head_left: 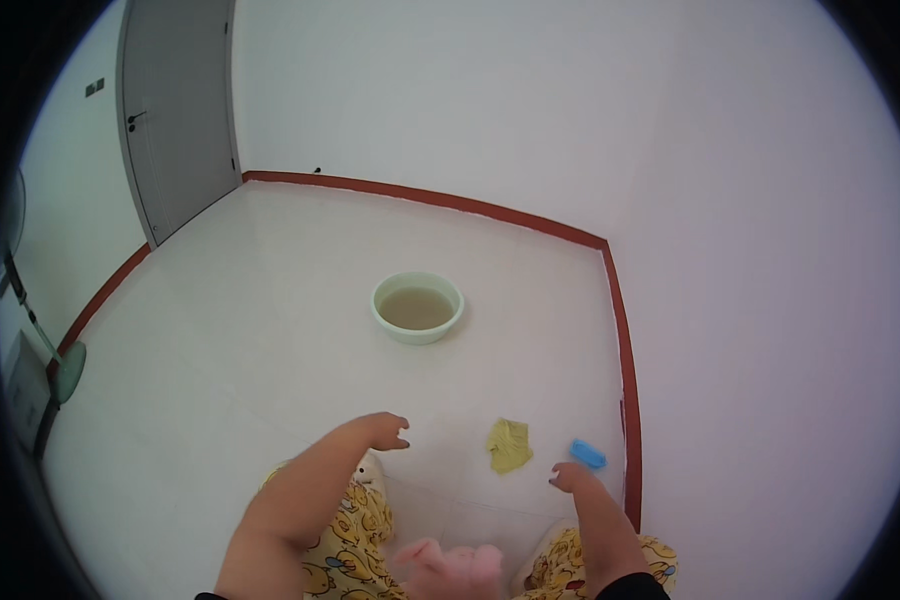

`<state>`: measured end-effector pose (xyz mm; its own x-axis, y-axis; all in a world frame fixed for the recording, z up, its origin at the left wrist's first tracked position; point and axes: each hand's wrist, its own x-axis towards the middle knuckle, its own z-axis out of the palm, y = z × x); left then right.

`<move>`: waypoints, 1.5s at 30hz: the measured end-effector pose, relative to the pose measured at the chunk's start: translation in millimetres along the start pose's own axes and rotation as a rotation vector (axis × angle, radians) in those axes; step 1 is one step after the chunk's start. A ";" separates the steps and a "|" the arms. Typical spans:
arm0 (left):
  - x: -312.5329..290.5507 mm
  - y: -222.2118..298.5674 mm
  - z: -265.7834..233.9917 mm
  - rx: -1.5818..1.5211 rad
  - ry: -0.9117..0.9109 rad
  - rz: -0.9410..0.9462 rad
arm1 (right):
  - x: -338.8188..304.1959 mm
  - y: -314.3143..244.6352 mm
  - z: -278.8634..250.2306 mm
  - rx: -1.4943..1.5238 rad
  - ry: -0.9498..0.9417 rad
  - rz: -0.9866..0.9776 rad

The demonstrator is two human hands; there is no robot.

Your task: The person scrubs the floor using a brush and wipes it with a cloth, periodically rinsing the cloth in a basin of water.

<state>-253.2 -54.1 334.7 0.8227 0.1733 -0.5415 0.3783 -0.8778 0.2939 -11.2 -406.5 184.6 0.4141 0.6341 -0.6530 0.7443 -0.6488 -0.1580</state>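
My left hand [386, 430] hangs in the air over the pale floor, its thumb and fingers apart and nothing between them. My right hand [567, 477] is bent inward with a small gap between the fingertips, and I see nothing in it. Between the two hands, nearer the right, a crumpled yellow-green cloth [510, 446] lies on the floor. Just beyond my right hand is a small oblong blue object [588, 454], its kind unclear. Farther ahead stands a round pale green basin [418, 336], partly filled with murky, brownish water.
A fluffy pink item [452, 572] shows between my legs, in yellow patterned trousers [355, 530]. White walls with a red-brown baseboard [625, 370] close off the right and back. A grey door [182, 120] is at the far left, with a fan [68, 372] below it.
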 end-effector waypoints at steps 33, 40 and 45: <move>24.1 58.0 -6.1 -0.159 -0.151 -0.064 | 191.6 -56.3 91.1 0.488 0.301 0.157; 28.0 43.0 -1.3 -0.173 -0.153 -0.090 | 175.8 -127.8 147.2 0.447 0.501 -0.023; 36.8 45.2 -5.5 -0.129 -0.164 -0.090 | 140.4 -230.4 197.2 0.440 0.372 -0.204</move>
<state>-203.6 -84.9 332.3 0.7070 0.1643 -0.6879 0.5072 -0.7957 0.3313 -227.9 -250.9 -16.8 0.5000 0.8170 -0.2873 0.5746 -0.5612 -0.5957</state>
